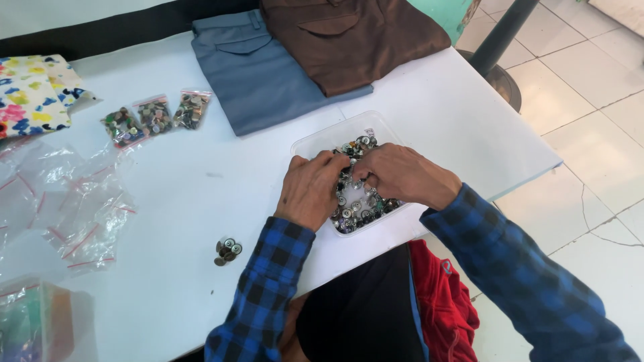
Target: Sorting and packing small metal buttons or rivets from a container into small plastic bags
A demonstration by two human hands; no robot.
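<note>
Hands, left and right, digging in buttons, clear tray.

Clear shallow plastic tray, rectangular with rounded corners, sits flat near the right edge of the white table, long axis skewed to the table edges. Its near corner reaches almost to the front edge.

Metal buttons fill it: small round silver and dark discs, loose, heaped in a band from the far right corner of the tray to its near side. The tray's far left part is mostly bare.

Left hand rests palm down over the tray's left side, fingers in the pile. Right hand comes in from the right, fingers curled onto the buttons mid-tray. Fingertips of both nearly meet; what they pinch is hidden.
</note>
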